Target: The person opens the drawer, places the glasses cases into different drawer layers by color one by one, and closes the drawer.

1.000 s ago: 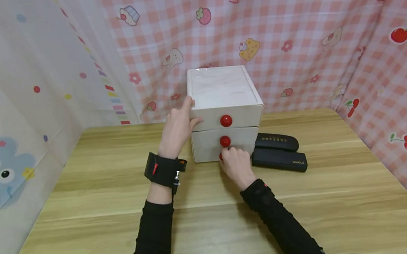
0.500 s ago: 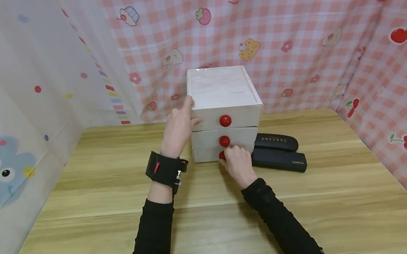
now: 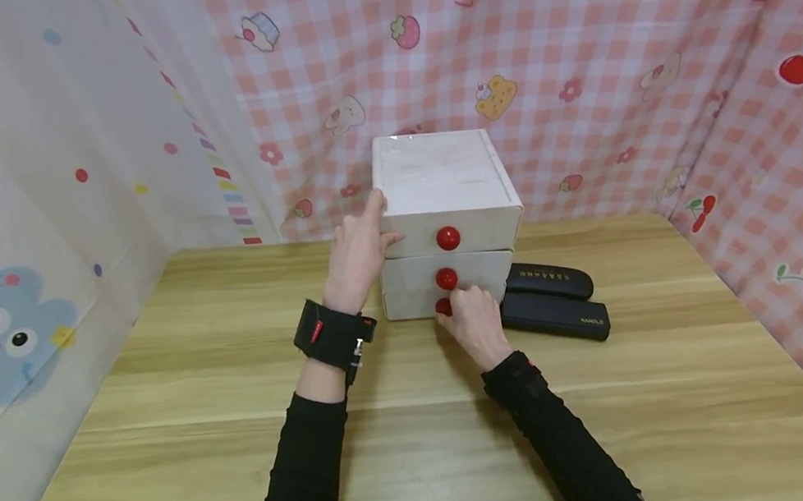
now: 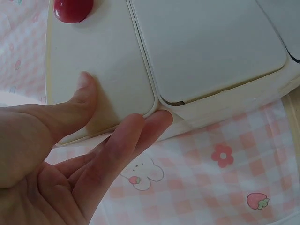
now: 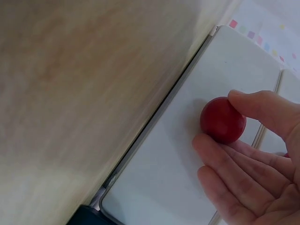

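Observation:
A white cabinet (image 3: 447,175) with three drawers and round red knobs stands on the wooden table. My left hand (image 3: 357,251) braces its front left corner. In the left wrist view the thumb (image 4: 84,86) presses the top drawer's front, while extended fingers (image 4: 119,145) touch the cabinet's side. Low at the front, my right hand (image 3: 475,321) pinches the bottom drawer's red knob (image 5: 222,120), its thumb on one side and fingertips on the other. Above that hand are the middle knob (image 3: 447,278) and the top knob (image 3: 448,238). All the drawers look closed.
Right of the cabinet lie two black oblong cases, a rounded one (image 3: 548,279) behind a boxier one (image 3: 555,316). A pink checked curtain (image 3: 571,41) hangs close behind the cabinet. The wooden table (image 3: 207,438) extends around it.
The right hand has shifted slightly to the right at the bottom knob, so more of the knob shows. The left hand and the cabinet hold their places; the head view has moved a little.

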`<state>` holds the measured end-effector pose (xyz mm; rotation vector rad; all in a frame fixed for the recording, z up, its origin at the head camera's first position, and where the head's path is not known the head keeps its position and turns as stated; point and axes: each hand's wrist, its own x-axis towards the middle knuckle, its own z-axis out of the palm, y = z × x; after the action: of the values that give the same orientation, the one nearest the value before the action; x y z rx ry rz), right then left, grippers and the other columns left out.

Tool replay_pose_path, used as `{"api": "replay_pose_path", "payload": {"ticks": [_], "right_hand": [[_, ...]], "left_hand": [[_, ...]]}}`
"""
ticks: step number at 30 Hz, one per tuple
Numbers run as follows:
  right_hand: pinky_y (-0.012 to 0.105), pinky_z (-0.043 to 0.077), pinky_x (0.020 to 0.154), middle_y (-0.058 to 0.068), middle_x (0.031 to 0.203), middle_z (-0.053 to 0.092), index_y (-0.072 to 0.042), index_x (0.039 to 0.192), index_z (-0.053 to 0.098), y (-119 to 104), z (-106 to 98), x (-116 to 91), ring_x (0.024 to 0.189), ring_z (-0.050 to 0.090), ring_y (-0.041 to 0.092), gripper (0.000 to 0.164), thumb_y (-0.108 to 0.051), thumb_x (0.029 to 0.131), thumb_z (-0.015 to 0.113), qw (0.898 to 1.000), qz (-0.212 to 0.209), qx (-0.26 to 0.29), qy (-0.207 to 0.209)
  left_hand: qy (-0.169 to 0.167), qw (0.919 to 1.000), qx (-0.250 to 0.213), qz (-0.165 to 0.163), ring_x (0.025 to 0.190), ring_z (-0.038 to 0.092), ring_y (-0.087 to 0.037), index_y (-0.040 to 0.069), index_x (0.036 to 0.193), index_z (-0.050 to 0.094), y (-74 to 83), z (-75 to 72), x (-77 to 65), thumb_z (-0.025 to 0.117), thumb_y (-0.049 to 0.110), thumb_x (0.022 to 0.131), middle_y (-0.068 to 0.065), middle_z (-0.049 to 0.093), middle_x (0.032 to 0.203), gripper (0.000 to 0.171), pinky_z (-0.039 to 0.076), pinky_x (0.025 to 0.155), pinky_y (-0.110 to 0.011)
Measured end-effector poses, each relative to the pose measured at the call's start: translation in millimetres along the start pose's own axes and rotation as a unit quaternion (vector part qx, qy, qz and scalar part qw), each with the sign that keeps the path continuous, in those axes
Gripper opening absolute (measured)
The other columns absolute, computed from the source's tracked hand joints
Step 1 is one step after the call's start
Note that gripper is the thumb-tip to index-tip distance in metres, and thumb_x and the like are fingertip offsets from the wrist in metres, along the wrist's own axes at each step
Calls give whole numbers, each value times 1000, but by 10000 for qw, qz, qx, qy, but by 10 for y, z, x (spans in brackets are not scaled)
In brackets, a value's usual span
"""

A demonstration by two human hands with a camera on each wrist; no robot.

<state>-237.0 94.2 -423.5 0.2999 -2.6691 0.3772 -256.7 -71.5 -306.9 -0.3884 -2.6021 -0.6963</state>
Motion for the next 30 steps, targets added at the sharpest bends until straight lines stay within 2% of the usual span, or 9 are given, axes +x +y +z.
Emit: {"api": "replay_pose_path", "payload": {"ticks": [3, 6, 10, 14, 17, 22, 26, 30], "right_hand": [[27, 26, 38, -5, 51, 26, -15, 47, 32, -2, 12, -28, 46, 33, 14, 52, -16, 70, 78, 10000, -35, -10, -34], [28, 26, 37, -3, 49, 31, -15, 47, 32, -11, 27, -47, 45, 38, 15, 50, -15, 70, 76, 9999, -56, -98, -77], [33, 36, 36, 4, 49, 47, -12, 47, 42, -25, 38, -39, 45, 51, 22, 42, -18, 71, 77, 9996, -50, -293, -37], [40, 46, 39, 12, 56, 59, -5, 56, 55, -38, 47, -29, 50, 58, 29, 34, -24, 72, 79, 9994, -24, -348, -7], [42, 49, 43, 16, 58, 60, -1, 61, 59, -46, 43, -33, 53, 59, 32, 30, -20, 74, 78, 9998, 53, -169, -49], [41, 50, 48, 15, 58, 61, -2, 57, 58, -46, 37, -18, 57, 61, 31, 27, -14, 73, 76, 9982, 428, 398, -127], [37, 48, 46, 13, 56, 61, -3, 57, 58, -37, 40, 2, 55, 61, 27, 25, -12, 72, 76, 9951, 661, 692, -249], [32, 43, 41, 10, 53, 59, -4, 54, 58, -29, 37, 19, 52, 59, 24, 27, -12, 72, 75, 9942, 717, 741, -319]], "left_hand": [[-24, 10000, 19, -50, 46, 45, -17, 8, 112, 45, -1, 16, -18, 68, 25, 81, -8, 52, 54, 42, 30, 39, -22], [-45, 10000, 45, -56, 46, 45, -17, 8, 112, 45, 0, 20, -29, 68, 26, 81, -8, 50, 54, 42, 30, 39, -22], [-1, 10000, 41, -21, 46, 45, -17, 9, 112, 44, 3, 11, -23, 68, 25, 82, -7, 49, 54, 42, 30, 39, -22], [52, 10000, 31, -18, 48, 46, -18, 9, 112, 45, 3, 4, -7, 69, 25, 81, -9, 52, 55, 42, 30, 40, -23], [30, 10000, 27, -66, 48, 48, -18, 9, 112, 45, 6, 4, -1, 69, 25, 81, -10, 54, 56, 42, 31, 40, -23], [83, 9999, 78, -47, 47, 47, -18, 9, 110, 45, 14, 5, -4, 68, 26, 82, -10, 54, 55, 41, 30, 39, -23], [184, 9998, 117, -36, 46, 47, -18, 9, 109, 45, 14, 18, -9, 68, 26, 81, -9, 51, 53, 40, 30, 39, -22], [252, 9996, 149, -29, 46, 49, -18, 8, 108, 44, 19, 28, -8, 68, 26, 81, -8, 51, 53, 40, 30, 39, -23]]}}
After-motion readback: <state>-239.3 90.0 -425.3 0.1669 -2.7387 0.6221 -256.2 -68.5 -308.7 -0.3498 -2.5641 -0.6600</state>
